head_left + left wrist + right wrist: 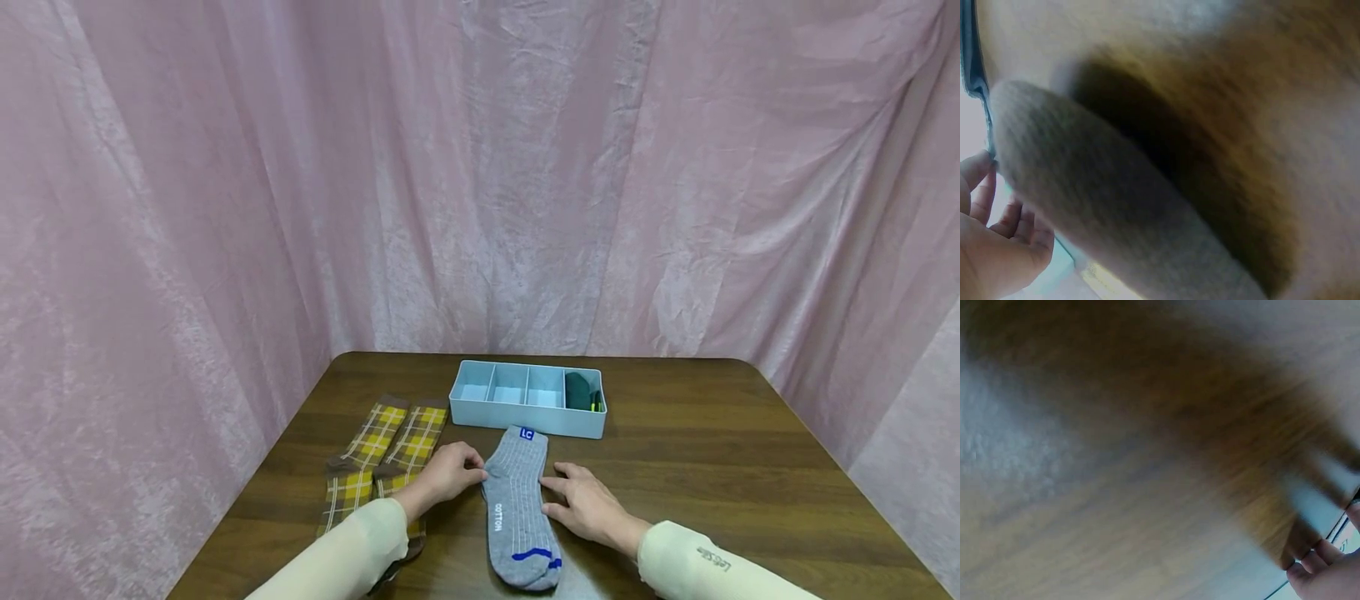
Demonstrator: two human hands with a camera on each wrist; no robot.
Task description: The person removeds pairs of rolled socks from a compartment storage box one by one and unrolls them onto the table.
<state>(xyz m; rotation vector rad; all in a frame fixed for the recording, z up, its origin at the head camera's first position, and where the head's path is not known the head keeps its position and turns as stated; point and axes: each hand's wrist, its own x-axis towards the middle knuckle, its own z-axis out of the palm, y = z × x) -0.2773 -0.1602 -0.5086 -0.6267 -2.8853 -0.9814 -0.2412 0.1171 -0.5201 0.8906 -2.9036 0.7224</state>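
my left grip (448,473) pinches grey sock (516,517) edge; right grip (592,507) relaxed alongside. i'd square edges, smooth fabric flat.

We get soft, even light in the head view, with pale sheen on the curtain (555,183) beyond the table's (712,467) far edge and faint glare toward its near edge. In the left wrist view we find blur and heavy shadow beside close fabric (1097,187); in the right, blurred wood, whitish glare and dark shadows by the right hand (1329,572).
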